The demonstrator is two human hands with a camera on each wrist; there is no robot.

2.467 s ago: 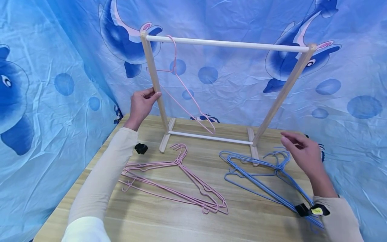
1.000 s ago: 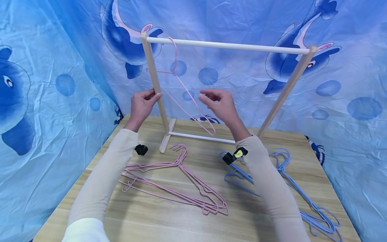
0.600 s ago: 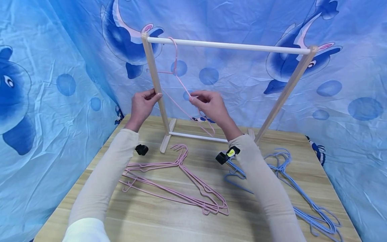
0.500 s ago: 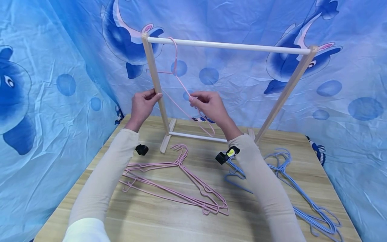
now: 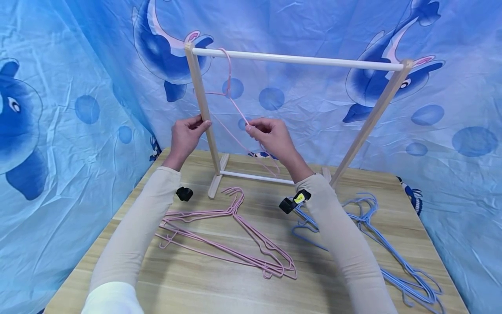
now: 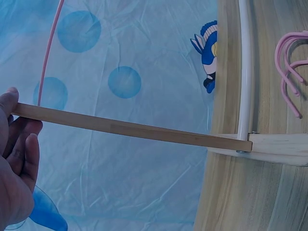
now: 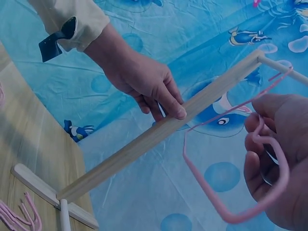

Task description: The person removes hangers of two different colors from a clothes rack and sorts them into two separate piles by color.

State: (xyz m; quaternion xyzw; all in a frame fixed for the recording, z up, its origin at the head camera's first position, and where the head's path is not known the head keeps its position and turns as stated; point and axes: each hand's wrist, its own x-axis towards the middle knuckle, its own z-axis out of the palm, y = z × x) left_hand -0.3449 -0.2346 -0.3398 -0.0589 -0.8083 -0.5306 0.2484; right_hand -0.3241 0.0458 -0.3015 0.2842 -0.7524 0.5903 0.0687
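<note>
A pink clothes hanger [image 5: 237, 106] hangs by its hook from the white top rail [image 5: 298, 58] of a small wooden clothes rack, near the rail's left end. My right hand [image 5: 271, 136] pinches the right sloping arm of this hanger between thumb and fingers, also seen close up in the right wrist view. With thumb and fingers my left hand [image 5: 186, 137] grips the rack's left wooden post [image 5: 201, 93] about halfway up. In the left wrist view that post [image 6: 130, 127] crosses the picture, with the hand at one end.
Several pink hangers [image 5: 235, 213] lie in a pile on the wooden table [image 5: 219, 288], in front of the rack. A pile of blue hangers [image 5: 392, 248] lies at the right, partly hidden by my right forearm. A blue patterned curtain [image 5: 306, 126] stands behind the rack.
My right hand has moved left from above the blue hangers to the hanging pink hanger and taken hold of its arm. My left hand has kept its grip on the post.
</note>
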